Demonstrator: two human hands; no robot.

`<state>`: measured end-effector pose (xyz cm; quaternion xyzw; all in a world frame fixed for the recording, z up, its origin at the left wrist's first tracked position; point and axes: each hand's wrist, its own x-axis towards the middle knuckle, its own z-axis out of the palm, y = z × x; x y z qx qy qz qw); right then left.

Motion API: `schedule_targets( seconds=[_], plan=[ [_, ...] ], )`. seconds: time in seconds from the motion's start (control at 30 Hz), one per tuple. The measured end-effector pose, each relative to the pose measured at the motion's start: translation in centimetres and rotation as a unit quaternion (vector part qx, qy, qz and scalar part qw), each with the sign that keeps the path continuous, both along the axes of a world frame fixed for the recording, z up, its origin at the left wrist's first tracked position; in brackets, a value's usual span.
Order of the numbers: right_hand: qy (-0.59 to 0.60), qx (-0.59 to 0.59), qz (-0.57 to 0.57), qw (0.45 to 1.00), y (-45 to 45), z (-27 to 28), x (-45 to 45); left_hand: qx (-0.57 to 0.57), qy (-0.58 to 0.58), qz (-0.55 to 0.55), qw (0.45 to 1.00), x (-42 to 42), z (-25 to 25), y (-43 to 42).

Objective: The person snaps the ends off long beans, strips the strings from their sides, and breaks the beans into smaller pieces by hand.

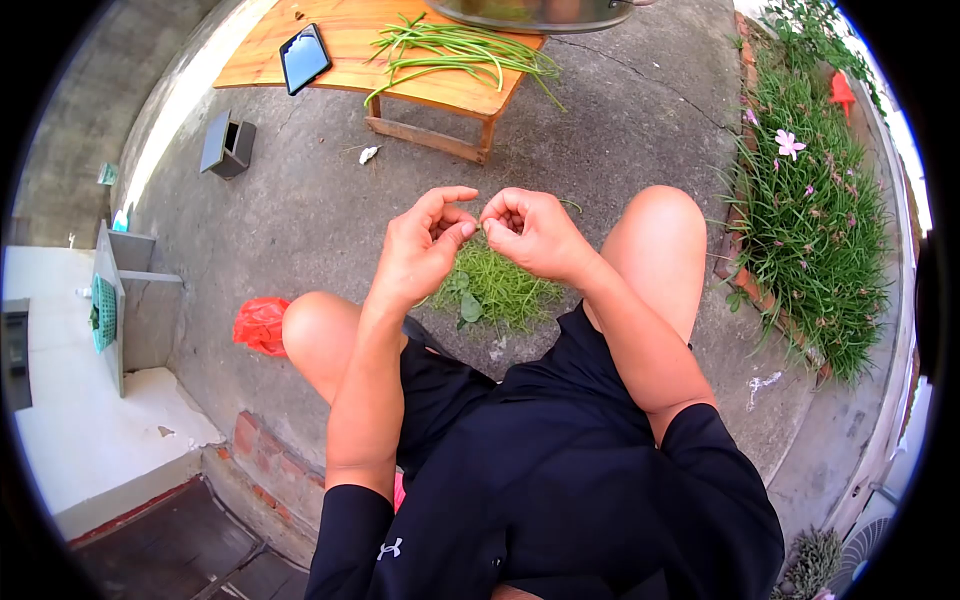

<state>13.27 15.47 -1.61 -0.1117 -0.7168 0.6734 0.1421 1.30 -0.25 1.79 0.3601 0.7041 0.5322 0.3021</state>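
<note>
My left hand and my right hand are raised between my knees, fingertips nearly meeting. Both are closed in a pinch, the left index finger partly stretched out. A thin green stem shows just beyond my right hand and seems to run from its grip; most of it is hidden. What sits in my left fingertips is too small to make out. Below the hands, a heap of thin green stem pieces lies on the ground, with a few broad leaves on its left side.
Ahead, a low wooden table carries long green stems, a tablet-like device and part of a large metal pan. A grey box-like object stands left of it. A red plastic bag lies by my left knee; a brick-edged flower bed runs right.
</note>
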Motion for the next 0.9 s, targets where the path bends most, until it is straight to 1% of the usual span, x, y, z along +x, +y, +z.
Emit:
schedule_targets(
  seconds=[0.1,0.2,0.3,0.4,0.5,0.6,0.7,0.8,0.9],
  plan=[
    [-0.038,-0.152,-0.001,0.988,0.2,0.3,-0.2,0.061,-0.028,0.035,0.997,0.1,-0.7,0.2],
    [-0.012,-0.225,0.032,0.974,0.6,-0.1,-0.2,0.074,0.053,0.028,0.995,0.1,-0.4,0.2],
    [-0.020,-0.283,0.042,0.958,0.3,0.0,-0.1,0.034,0.109,0.039,0.993,0.4,0.3,0.2],
    [-0.004,-0.316,0.035,0.948,-0.1,-0.3,-0.2,0.031,0.085,0.063,0.994,0.6,-0.5,0.3],
    [0.001,-0.268,-0.002,0.963,-0.5,-0.2,-0.3,0.004,0.020,0.082,0.996,0.6,-1.3,0.5],
    [-0.014,-0.250,-0.011,0.968,-0.3,-0.4,-0.4,0.027,-0.083,0.095,0.992,0.9,-1.5,0.9],
    [-0.029,-0.218,-0.022,0.975,-0.2,-0.6,-0.4,0.041,-0.106,0.080,0.990,0.7,-1.8,0.9],
    [-0.038,-0.205,-0.033,0.977,-0.3,-0.4,-0.4,0.056,-0.173,0.087,0.980,1.0,-1.4,1.1],
    [-0.041,-0.138,-0.058,0.988,-0.4,-0.6,-0.5,0.058,-0.178,0.060,0.981,0.9,-1.5,1.0]
  ],
)
